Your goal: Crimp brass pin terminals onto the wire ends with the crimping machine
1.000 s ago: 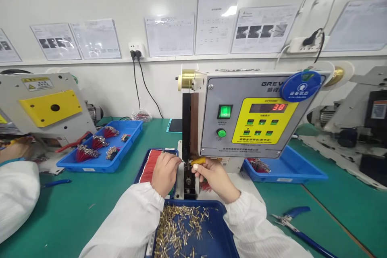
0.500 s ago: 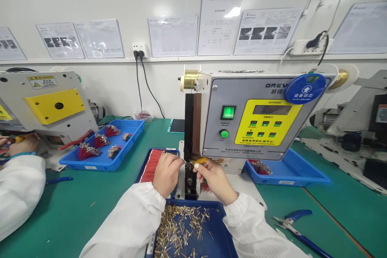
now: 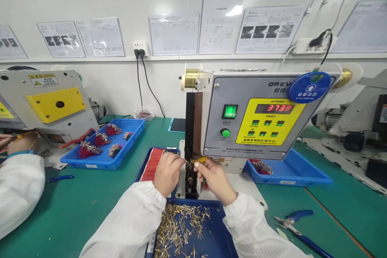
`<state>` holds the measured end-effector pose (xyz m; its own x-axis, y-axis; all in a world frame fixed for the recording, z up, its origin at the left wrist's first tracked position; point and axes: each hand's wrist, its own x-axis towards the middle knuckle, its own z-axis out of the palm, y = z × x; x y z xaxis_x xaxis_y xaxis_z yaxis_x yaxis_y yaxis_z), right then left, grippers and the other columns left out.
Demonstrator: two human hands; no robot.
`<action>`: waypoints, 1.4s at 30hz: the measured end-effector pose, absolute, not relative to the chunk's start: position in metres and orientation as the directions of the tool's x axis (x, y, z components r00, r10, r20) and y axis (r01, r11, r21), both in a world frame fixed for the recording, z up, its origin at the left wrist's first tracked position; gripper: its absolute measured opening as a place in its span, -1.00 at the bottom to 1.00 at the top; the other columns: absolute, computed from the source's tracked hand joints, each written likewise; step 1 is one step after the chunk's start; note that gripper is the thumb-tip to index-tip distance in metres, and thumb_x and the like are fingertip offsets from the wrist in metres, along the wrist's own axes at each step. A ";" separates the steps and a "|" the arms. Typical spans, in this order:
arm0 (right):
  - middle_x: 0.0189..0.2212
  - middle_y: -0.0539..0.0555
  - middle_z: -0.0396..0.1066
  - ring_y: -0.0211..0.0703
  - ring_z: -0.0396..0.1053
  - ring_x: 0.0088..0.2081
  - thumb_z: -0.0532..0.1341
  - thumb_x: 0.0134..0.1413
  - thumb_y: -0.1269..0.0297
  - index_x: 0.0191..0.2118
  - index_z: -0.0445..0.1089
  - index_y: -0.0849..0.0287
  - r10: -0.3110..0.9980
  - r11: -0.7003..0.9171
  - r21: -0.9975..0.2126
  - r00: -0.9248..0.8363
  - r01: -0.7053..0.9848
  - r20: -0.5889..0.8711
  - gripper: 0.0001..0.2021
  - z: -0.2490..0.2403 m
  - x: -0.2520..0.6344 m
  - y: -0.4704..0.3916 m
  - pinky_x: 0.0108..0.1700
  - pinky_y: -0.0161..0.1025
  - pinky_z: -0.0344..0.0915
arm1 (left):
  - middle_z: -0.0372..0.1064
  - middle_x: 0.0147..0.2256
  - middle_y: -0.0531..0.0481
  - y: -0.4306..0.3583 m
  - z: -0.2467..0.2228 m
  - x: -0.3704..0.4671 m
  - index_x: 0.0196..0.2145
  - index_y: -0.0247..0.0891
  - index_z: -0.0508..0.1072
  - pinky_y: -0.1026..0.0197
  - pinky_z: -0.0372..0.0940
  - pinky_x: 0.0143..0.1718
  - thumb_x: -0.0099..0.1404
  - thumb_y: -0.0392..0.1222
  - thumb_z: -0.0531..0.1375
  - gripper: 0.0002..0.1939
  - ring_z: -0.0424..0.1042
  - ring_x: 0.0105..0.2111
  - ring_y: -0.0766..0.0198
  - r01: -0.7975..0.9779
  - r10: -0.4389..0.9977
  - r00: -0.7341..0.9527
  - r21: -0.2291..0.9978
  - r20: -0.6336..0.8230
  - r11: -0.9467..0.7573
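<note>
My left hand is closed in a pinch at the front of a crimping machine. A thin wire shows at its fingertips, close to the black vertical press part. From the other side, my right hand is closed on a yellow-handled tool, whose tip reaches the same spot and is too small to make out. Beside and partly behind my left hand lies a tray of red wires. Below both hands sits a dark blue tray with many loose gold-coloured metal pins.
Blue-handled cutters lie at the right. A blue bin with wire bundles stands behind them. At the left are another blue bin, red-handled pliers, a second machine and a co-worker's sleeve.
The machine's display was dark before and now shows lit red digits. Both hands keep nearly the same place and grip; the view has shifted slightly.
</note>
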<state>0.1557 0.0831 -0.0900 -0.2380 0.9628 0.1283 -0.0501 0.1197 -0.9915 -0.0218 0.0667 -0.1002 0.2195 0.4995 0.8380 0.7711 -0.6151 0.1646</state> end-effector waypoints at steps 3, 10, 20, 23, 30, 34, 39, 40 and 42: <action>-0.62 -0.04 0.30 -0.29 0.18 -0.62 0.29 -0.10 -0.15 -0.46 0.30 0.17 0.964 0.120 -0.992 -0.237 -0.027 0.123 -0.57 -0.089 0.156 0.083 -0.55 -0.32 0.18 | 0.36 -0.29 -0.06 0.066 -0.099 -0.021 -0.26 -0.23 0.44 0.15 0.24 -0.19 0.38 -0.37 0.01 -0.79 0.27 -0.25 0.22 0.776 0.511 0.213 0.173 0.833 -0.606; -0.61 -0.04 0.31 -0.28 0.20 -0.62 0.28 -0.08 -0.13 -0.46 0.30 0.16 0.963 0.119 -0.993 -0.239 -0.019 0.120 -0.59 -0.087 0.156 0.082 -0.55 -0.30 0.23 | 0.36 -0.29 -0.06 0.067 -0.101 -0.023 -0.24 -0.23 0.44 0.15 0.26 -0.18 0.36 -0.37 0.02 -0.79 0.27 -0.25 0.22 0.776 0.510 0.225 0.164 0.830 -0.609; -0.63 -0.04 0.30 -0.29 0.20 -0.63 0.27 -0.07 -0.08 -0.46 0.32 0.18 0.958 0.126 -0.992 -0.256 -0.021 0.128 -0.62 -0.089 0.158 0.085 -0.57 -0.32 0.19 | 0.34 -0.29 -0.07 0.066 -0.101 -0.024 -0.18 -0.21 0.44 0.14 0.26 -0.18 0.37 -0.37 0.02 -0.78 0.26 -0.23 0.22 0.766 0.484 0.192 0.178 0.853 -0.617; -0.63 -0.05 0.29 -0.29 0.19 -0.63 0.27 -0.06 -0.11 -0.46 0.30 0.17 0.966 0.130 -0.991 -0.222 -0.024 0.132 -0.60 -0.090 0.156 0.082 -0.57 -0.32 0.18 | 0.34 -0.29 -0.07 0.066 -0.101 -0.024 -0.21 -0.21 0.45 0.13 0.26 -0.18 0.38 -0.34 0.02 -0.78 0.27 -0.23 0.22 0.773 0.494 0.180 0.188 0.851 -0.605; -0.62 -0.04 0.29 -0.27 0.18 -0.64 0.28 -0.10 -0.16 -0.46 0.28 0.15 0.979 0.121 -0.993 -0.165 -0.014 0.122 -0.57 -0.088 0.152 0.079 -0.60 -0.31 0.18 | 0.34 -0.28 -0.08 0.069 -0.105 -0.025 -0.22 -0.20 0.46 0.14 0.26 -0.19 0.37 -0.35 0.02 -0.78 0.27 -0.22 0.21 0.791 0.506 0.189 0.175 0.841 -0.587; -0.64 -0.05 0.26 -0.25 0.18 -0.65 0.27 -0.09 -0.12 -0.44 0.28 0.14 0.985 0.078 -0.997 -0.155 0.014 0.074 -0.61 -0.089 0.152 0.078 -0.68 -0.34 0.09 | 0.33 -0.26 -0.07 0.069 -0.106 -0.025 -0.21 -0.21 0.43 0.14 0.26 -0.17 0.37 -0.37 0.03 -0.80 0.26 -0.21 0.21 0.784 0.508 0.190 0.182 0.840 -0.594; -0.64 -0.06 0.25 -0.25 0.18 -0.65 0.25 -0.08 -0.07 -0.41 0.29 0.14 0.987 0.061 -0.998 -0.150 0.023 0.057 -0.65 -0.088 0.151 0.077 -0.72 -0.37 0.01 | 0.32 -0.27 -0.06 0.069 -0.105 -0.025 -0.21 -0.21 0.43 0.16 0.23 -0.18 0.36 -0.38 0.05 -0.81 0.24 -0.22 0.22 0.781 0.504 0.206 0.170 0.839 -0.601; -0.64 -0.05 0.25 -0.25 0.18 -0.65 0.25 -0.08 -0.06 -0.41 0.29 0.14 0.987 0.068 -0.997 -0.151 0.024 0.063 -0.66 -0.087 0.151 0.077 -0.71 -0.36 0.02 | 0.33 -0.28 -0.06 0.069 -0.105 -0.025 -0.22 -0.21 0.43 0.16 0.23 -0.19 0.36 -0.38 0.05 -0.81 0.24 -0.23 0.22 0.780 0.506 0.207 0.170 0.837 -0.602; -0.64 -0.05 0.26 -0.24 0.20 -0.64 0.24 -0.07 -0.05 -0.42 0.29 0.15 0.985 0.083 -0.996 -0.155 0.027 0.078 -0.66 -0.086 0.151 0.077 -0.69 -0.35 0.06 | 0.33 -0.28 -0.06 0.068 -0.104 -0.024 -0.22 -0.22 0.43 0.17 0.23 -0.19 0.36 -0.38 0.05 -0.81 0.24 -0.23 0.22 0.780 0.511 0.205 0.176 0.835 -0.601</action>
<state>0.1512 0.0766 -0.0863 -0.1549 0.9849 0.0779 0.0267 0.0830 -0.9962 -0.0242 0.0680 -0.1039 0.2054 0.5108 0.8348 0.7799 -0.6007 0.1757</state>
